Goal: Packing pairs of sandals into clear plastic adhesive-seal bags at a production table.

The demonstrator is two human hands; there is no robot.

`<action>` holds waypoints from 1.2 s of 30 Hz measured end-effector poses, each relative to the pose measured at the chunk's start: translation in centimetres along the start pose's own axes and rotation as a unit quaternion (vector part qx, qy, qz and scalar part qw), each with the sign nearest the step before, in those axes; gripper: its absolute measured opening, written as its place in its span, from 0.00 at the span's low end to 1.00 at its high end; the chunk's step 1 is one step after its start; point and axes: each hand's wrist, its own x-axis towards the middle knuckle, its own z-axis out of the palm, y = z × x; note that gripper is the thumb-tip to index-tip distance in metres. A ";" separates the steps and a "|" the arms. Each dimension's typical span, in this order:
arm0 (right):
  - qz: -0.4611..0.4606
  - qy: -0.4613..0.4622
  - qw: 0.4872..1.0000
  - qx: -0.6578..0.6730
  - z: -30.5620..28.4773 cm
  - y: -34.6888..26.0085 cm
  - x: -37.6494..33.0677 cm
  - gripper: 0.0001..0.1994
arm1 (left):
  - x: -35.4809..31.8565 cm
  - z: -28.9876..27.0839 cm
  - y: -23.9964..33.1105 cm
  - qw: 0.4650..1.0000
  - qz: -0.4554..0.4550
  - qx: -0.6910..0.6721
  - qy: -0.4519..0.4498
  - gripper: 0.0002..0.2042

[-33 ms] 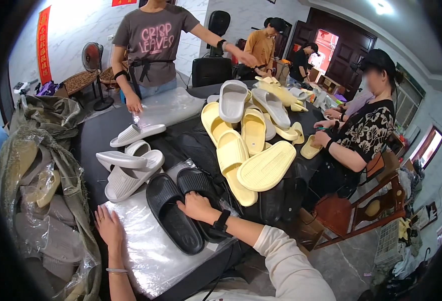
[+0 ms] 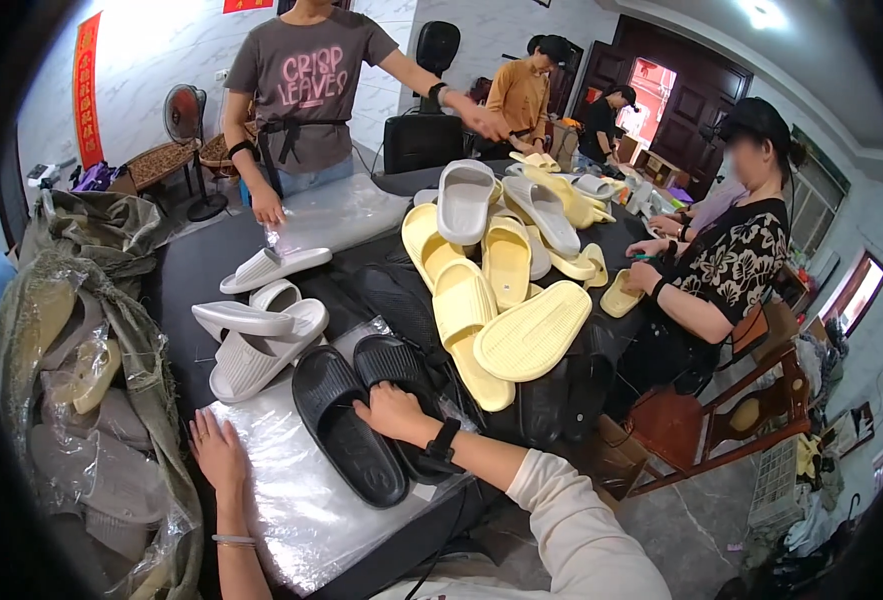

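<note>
My left hand (image 2: 218,450) lies flat at the left edge of a stack of clear plastic bags (image 2: 266,490), fingers slightly spread, holding nothing. A pair of black slide sandals rests on the bags, toes pointing away from me. My right hand (image 2: 395,412) grips the right black slide (image 2: 393,362) at its foot opening, fingertips partly hidden inside by the strap. Close beside it, to the left, is the other black slide (image 2: 346,440). Just beyond the bags, several grey slides (image 2: 261,355) lie in a small heap.
Yellow slides (image 2: 531,330) and grey ones (image 2: 466,205) are piled on the black table at the right. A woven sack (image 2: 141,330) of bagged slides stands at my left. One person (image 2: 306,100) stands across the table; another (image 2: 731,230) works at the right, near a wooden chair (image 2: 666,420).
The outstretched hand of the person across the table has shifted slightly over the far end of the pile. My hands and the black slides have not moved.
</note>
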 end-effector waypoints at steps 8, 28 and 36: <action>0.006 -0.009 1.000 0.002 -0.2 -0.1 0.1 0.25 | 0.0 0.2 -0.3 1.000 0.000 0.005 -0.005 0.25; 0.000 -0.002 1.000 0.009 -0.1 0.0 0.0 0.24 | -0.1 0.2 -0.3 1.000 0.005 0.000 0.007 0.24; -0.022 0.000 1.000 0.012 -2.6 -3.1 -1.3 0.18 | -0.1 0.1 0.0 1.000 -0.001 0.007 0.012 0.24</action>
